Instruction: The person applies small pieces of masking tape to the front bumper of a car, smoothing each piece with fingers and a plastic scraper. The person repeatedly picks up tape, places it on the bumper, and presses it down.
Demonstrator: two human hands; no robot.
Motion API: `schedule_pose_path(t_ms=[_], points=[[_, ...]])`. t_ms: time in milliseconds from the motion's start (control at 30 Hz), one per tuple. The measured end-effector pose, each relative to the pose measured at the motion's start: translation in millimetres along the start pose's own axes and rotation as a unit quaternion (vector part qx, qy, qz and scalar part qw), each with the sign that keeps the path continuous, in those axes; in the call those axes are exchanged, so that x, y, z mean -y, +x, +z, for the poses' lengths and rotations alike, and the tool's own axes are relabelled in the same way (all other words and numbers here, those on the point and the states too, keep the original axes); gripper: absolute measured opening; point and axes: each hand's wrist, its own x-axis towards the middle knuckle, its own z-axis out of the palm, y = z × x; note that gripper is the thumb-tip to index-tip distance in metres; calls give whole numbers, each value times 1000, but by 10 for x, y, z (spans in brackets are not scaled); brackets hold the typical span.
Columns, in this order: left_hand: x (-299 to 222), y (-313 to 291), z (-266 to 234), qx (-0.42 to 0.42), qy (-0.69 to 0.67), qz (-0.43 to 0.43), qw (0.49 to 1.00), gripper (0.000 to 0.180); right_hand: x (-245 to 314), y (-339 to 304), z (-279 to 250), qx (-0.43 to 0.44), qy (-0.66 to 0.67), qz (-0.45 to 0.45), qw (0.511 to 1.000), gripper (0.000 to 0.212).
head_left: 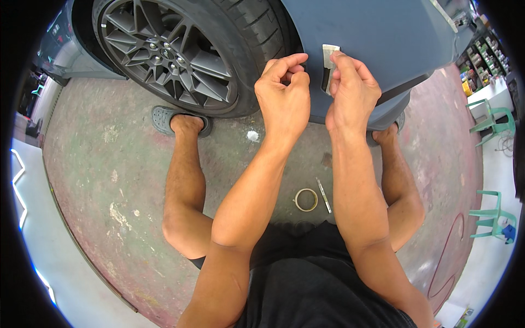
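the grey-blue car body (377, 38) fills the top of the view, with the dark alloy wheel (169, 54) to its left and the stained concrete floor (109, 175) below. the person squats close to the panel, feet in grey clogs (164, 119).

the work looks early or midway, as a judgement: one short strip of pale tape (330, 60) is going onto the panel edge just behind the wheel arch, and no other tape shows on the panel. the right hand (353, 90) pinches the strip between thumb and fingers, holding it against the body. the left hand (284, 90) is curled with fingertips pressed together just beside it; whether it grips a tape end i cannot tell.

on the floor between the knees lie a roll of tape (306, 199) and a thin metal tool (324, 195), apart from both hands. at far right, shelves (486, 54) hold small coloured packages, too small to read, near green plastic chairs (492, 117).
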Motion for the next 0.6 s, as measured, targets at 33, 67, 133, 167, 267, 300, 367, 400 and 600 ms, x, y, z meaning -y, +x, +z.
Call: schedule_pose_path(t_ms=[33, 67, 133, 167, 267, 300, 367, 400, 600], points=[[0, 1, -2, -1, -2, -2, 1000, 31, -12, 3, -1, 0, -1, 0, 1000, 13], [2, 1, -2, -1, -3, -4, 1000, 30, -21, 7, -1, -1, -1, -1, 1000, 13], [1, 4, 6, 2, -5, 8, 1000, 31, -21, 7, 5, 0, -2, -2, 1000, 13], [-4, 11, 16, 5, -5, 23, 1000, 31, -14, 3, 11, 0, -2, -3, 1000, 13], [-24, 26, 56, 24, 22, 113, 993, 33, -5, -4, 19, -2, -5, -5, 1000, 13], [-27, 32, 67, 31, 36, 151, 987, 33, -1, -5, 18, -3, -7, -6, 1000, 13], [-7, 71, 56, 46, 112, 248, 961, 38, 18, -12, 14, -6, -13, -4, 1000, 15], [4, 98, 46, 53, 149, 295, 942, 40, 28, -13, 12, -7, -16, -4, 1000, 17], [67, 281, 6, 57, 229, 425, 874, 37, 51, -4, 14, -6, -23, 8, 1000, 16]])
